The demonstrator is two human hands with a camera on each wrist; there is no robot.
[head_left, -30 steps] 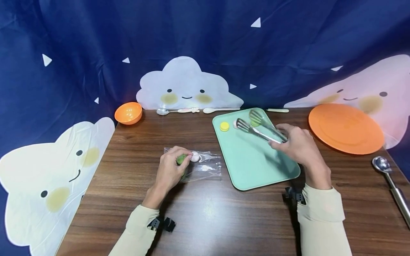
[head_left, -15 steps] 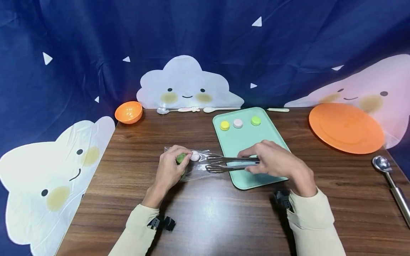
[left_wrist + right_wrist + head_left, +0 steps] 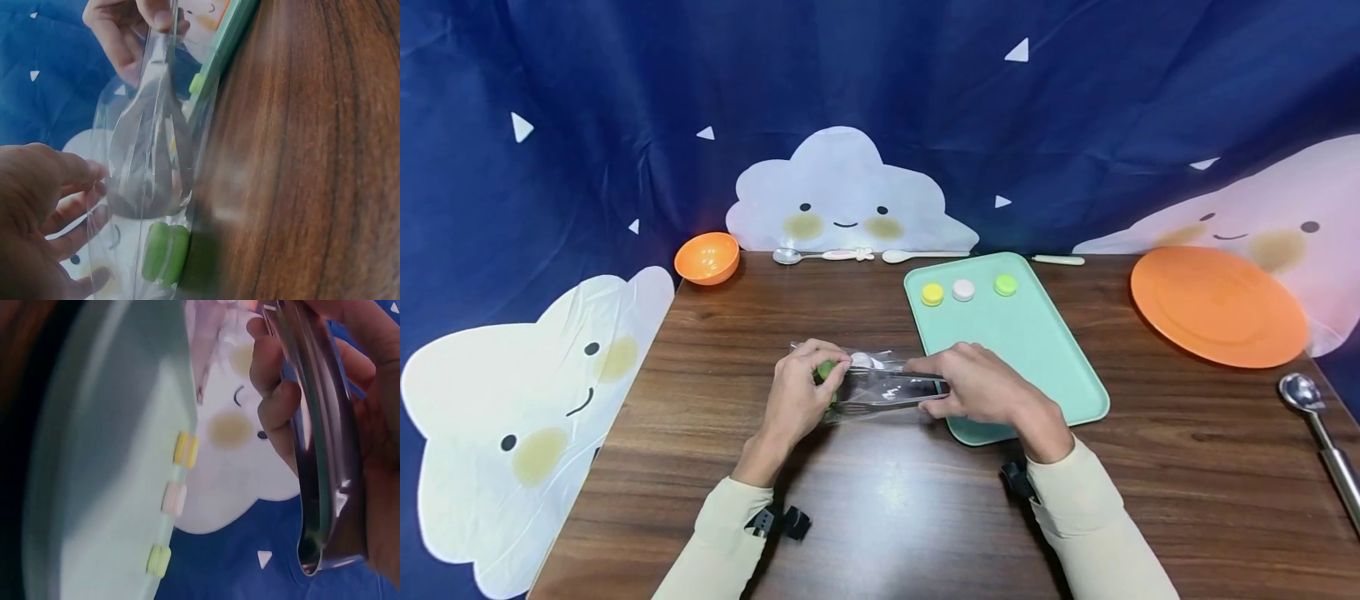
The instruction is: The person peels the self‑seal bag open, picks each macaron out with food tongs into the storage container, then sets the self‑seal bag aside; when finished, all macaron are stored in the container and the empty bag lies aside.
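Between my hands lie polished, mirror-bright metal tongs [image 3: 891, 392] inside a clear, crinkly, glossy plastic bag [image 3: 880, 387], all on dark, smooth wood-grain table [image 3: 880, 517], with a matt mint plastic tray [image 3: 1037, 350] just past my right hand [image 3: 981, 387] and soft printed cloth [image 3: 880, 100] beyond.

Head overview; wrist close-ups, shared tray [image 3: 1037, 350]

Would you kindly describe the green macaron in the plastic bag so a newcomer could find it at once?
Start at the mint green tray on the wooden table. Just left of it lies a clear plastic bag, held by the left hand. The green macaron sits inside it, unlike the three macarons lying bare on the tray.
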